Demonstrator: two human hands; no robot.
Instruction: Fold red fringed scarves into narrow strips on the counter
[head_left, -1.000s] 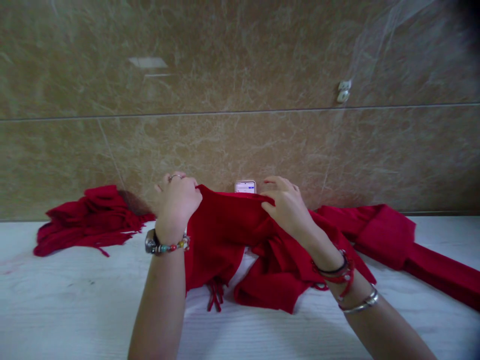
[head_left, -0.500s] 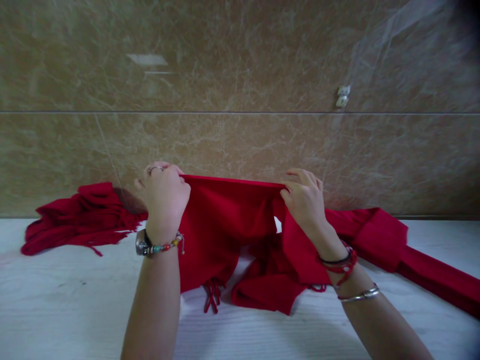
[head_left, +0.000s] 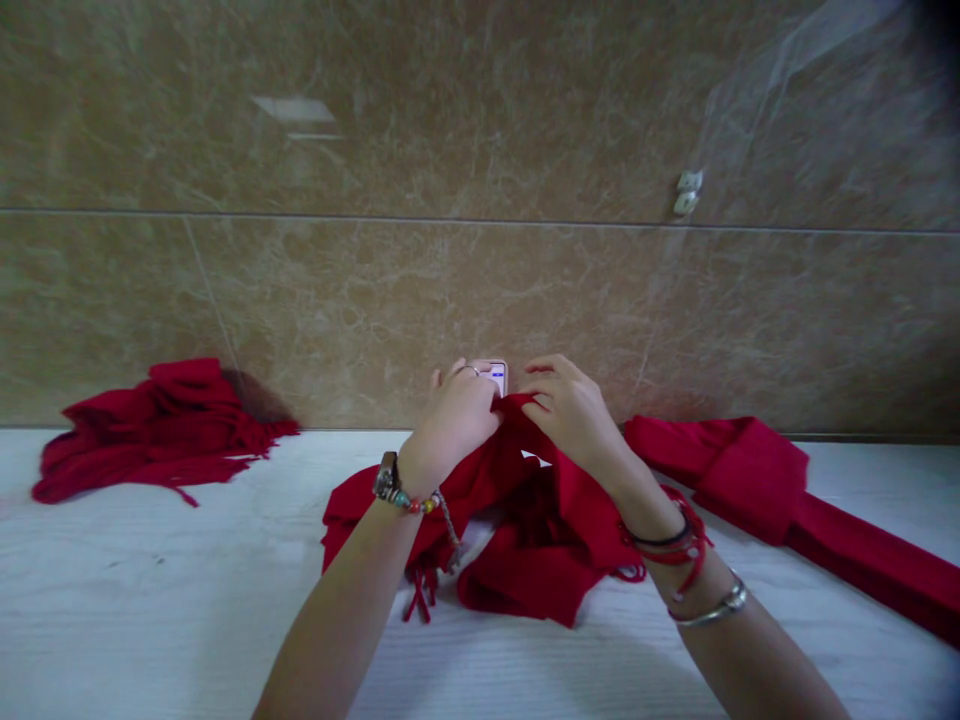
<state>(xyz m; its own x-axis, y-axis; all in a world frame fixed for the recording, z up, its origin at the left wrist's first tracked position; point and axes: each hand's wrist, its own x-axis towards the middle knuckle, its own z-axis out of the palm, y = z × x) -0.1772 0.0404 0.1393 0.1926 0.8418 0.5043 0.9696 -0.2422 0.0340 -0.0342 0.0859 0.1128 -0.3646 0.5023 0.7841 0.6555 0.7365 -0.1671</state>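
A red fringed scarf lies in loose folds on the white surface, its upper part lifted between my hands. My left hand is closed on the raised edge, wearing a ring, with a watch and beaded bracelet on the wrist. Close to it on the right, my right hand pinches the same edge between thumb and finger, the other fingers loosely extended. Just behind my left fingers shows part of a phone with a lit screen; most of it is hidden.
A crumpled red fringed cloth lies on the left against the wall. To the right is a flat folded red cloth with a long strip running off the edge. Marbled tile wall stands behind the white tabletop. A small white fixture is on the wall.
My left hand has moved right, close to my right hand, and the stretched scarf edge between them has slackened and bunched up. My right hand has shifted slightly left. The phone has come into view.
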